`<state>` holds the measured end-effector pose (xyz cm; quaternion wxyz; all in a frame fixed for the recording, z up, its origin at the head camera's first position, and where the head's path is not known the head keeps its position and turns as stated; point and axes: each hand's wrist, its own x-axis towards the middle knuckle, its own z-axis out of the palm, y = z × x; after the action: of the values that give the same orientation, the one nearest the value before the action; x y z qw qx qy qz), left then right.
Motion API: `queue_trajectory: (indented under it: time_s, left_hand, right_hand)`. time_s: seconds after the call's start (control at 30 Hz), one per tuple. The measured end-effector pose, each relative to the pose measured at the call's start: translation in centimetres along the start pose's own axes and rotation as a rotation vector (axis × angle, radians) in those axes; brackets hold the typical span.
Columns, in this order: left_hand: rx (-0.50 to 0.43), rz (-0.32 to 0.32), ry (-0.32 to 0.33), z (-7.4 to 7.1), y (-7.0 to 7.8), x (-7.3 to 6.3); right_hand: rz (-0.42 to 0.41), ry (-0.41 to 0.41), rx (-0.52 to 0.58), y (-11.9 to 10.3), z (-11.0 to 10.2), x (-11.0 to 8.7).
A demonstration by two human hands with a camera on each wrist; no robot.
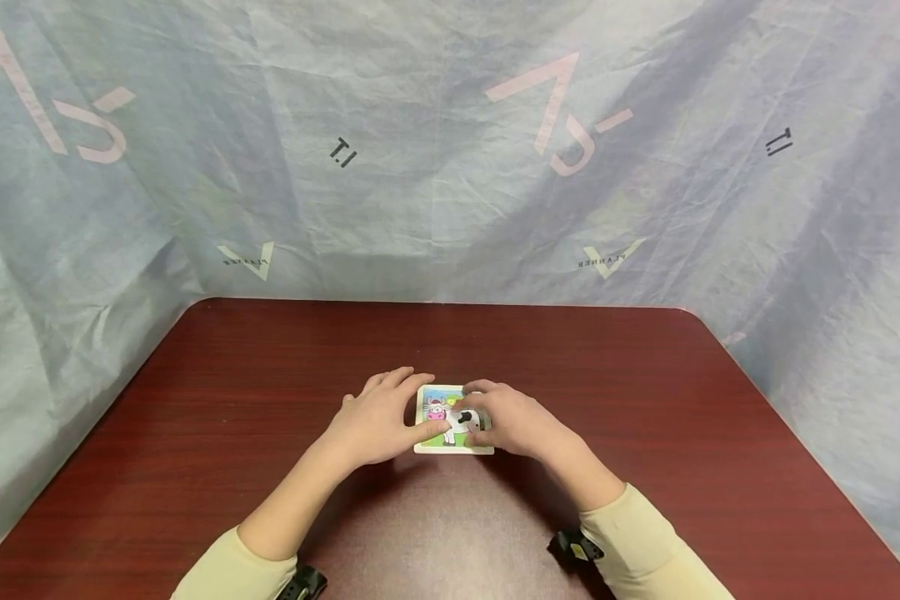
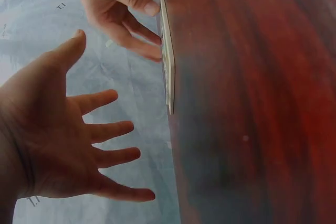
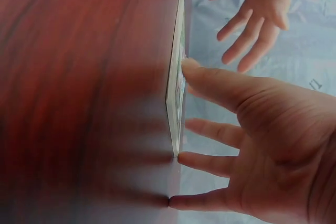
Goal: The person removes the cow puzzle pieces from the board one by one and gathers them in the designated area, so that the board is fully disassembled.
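A small square picture board (image 1: 459, 423) with a pale border lies flat on the table, showing a cartoon cow with a pink muzzle on blue and green. My right hand (image 1: 516, 417) is over its right side, thumb and fingertips down at the picture. In the right wrist view the right thumb (image 3: 210, 80) reaches the board's face, its fingers spread and fairly straight. My left hand (image 1: 378, 421) hovers at the board's left side with its thumb over the picture. The left wrist view shows that hand (image 2: 63, 129) spread, raised off the tabletop and holding nothing.
The dark red wooden table (image 1: 270, 358) has rounded far corners. A grey printed cloth (image 1: 435, 208) hangs behind it and along both sides. Dark straps (image 1: 576, 547) sit at both wrists by the pale sleeves (image 1: 645, 542).
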<state>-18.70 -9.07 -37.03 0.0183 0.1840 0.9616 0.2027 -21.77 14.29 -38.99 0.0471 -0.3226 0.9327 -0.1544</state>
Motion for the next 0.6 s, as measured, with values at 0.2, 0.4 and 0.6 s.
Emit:
queue_trajectory:
  time_s: [0.2,0.4,0.6]
  left_hand:
    - [-0.042,0.024,-0.042,0.3,-0.5,0.3]
    - [-0.138,0.045,-0.045,0.7,-1.2,0.9]
    - [-0.238,0.065,-0.013,1.5,-2.6,1.9]
  right_hand:
    - [0.000,-0.019,-0.029,-0.1,0.2,0.1]
    - [0.010,-0.013,-0.041,-0.2,0.2,0.1]
    - [0.036,-0.023,-0.058,-0.2,0.2,0.0]
